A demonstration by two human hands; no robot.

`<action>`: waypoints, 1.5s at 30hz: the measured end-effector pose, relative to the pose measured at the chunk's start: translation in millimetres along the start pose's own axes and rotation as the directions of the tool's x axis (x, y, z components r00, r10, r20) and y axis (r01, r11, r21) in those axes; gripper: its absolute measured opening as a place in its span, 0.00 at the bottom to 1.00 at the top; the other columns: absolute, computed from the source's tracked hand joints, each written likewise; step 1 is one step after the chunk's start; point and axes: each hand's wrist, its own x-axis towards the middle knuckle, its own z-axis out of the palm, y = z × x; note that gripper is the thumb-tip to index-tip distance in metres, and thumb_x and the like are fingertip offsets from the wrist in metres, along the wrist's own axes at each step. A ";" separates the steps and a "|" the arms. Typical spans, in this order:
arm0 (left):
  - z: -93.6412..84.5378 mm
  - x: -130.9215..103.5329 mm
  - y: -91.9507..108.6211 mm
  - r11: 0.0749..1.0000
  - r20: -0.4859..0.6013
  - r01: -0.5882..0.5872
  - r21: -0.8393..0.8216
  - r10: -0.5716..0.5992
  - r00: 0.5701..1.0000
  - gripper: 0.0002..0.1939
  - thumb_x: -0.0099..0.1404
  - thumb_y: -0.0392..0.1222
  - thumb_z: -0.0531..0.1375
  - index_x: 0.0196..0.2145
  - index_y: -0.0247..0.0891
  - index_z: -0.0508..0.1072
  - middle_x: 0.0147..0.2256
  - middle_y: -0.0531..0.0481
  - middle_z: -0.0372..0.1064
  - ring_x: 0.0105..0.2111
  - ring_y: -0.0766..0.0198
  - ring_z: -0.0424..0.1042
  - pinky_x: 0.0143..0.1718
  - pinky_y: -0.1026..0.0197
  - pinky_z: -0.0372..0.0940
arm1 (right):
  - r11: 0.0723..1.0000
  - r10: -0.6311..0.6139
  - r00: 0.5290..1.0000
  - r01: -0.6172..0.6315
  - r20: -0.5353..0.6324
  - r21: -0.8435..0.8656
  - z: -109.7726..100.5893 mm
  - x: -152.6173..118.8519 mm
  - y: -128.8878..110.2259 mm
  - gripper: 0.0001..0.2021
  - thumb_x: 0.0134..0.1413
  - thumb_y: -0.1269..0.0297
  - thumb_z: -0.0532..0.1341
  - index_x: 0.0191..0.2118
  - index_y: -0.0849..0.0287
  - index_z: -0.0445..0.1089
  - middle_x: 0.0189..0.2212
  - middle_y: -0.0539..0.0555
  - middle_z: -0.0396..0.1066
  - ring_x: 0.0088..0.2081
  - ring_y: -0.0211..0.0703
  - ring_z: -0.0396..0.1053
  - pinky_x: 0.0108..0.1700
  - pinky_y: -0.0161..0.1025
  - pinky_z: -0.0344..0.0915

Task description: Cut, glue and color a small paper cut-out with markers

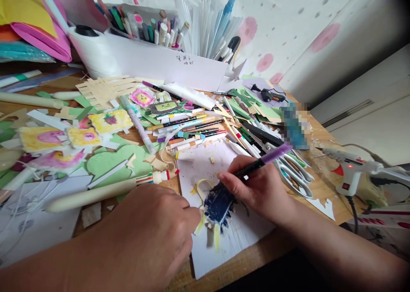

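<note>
A small dark-blue coloured paper cutout [219,206] with a fringed edge and pale yellow strips lies on a white sheet [221,258]. My left hand [160,223] is closed, its fingertips pinched at the cutout's left edge; the exact contact is partly hidden behind the fingers. In my right hand [256,185] is a marker pen [256,166] with a dark barrel and a purple end, slanting up to the right. Its tip points down at the cutout's upper part and is partly hidden by my thumb.
Behind the sheet lie many loose markers [192,125] and paper scraps. Scissors [293,172] are to the right, near a glue gun [352,168] with a red light. A thick pale roll [92,193] and painted cards [110,121] lie left. A white box [160,61] holds pens.
</note>
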 end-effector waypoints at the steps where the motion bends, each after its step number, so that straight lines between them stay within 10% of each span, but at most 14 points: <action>1: 1.1 0.3 -0.8 1.000 -0.013 -0.005 -0.004 0.005 1.000 0.12 0.61 0.30 0.52 0.29 0.42 0.72 0.26 0.52 0.73 0.26 0.56 0.72 0.26 0.56 0.57 | 1.000 -0.005 1.000 0.005 -0.006 0.001 -0.2 -0.3 0.3 0.11 0.56 0.63 0.63 0.24 0.60 0.66 0.16 0.47 0.63 0.18 0.33 0.59 0.19 0.30 0.56; 45: 4.0 0.5 -1.7 0.999 -0.102 -0.016 -0.030 0.013 0.995 0.12 0.59 0.29 0.51 0.27 0.42 0.71 0.24 0.52 0.72 0.23 0.56 0.70 0.24 0.54 0.53 | 0.999 -0.044 0.999 0.044 0.012 -0.011 -2.9 0.6 -0.8 0.11 0.56 0.66 0.61 0.24 0.60 0.64 0.16 0.46 0.60 0.18 0.32 0.57 0.19 0.30 0.55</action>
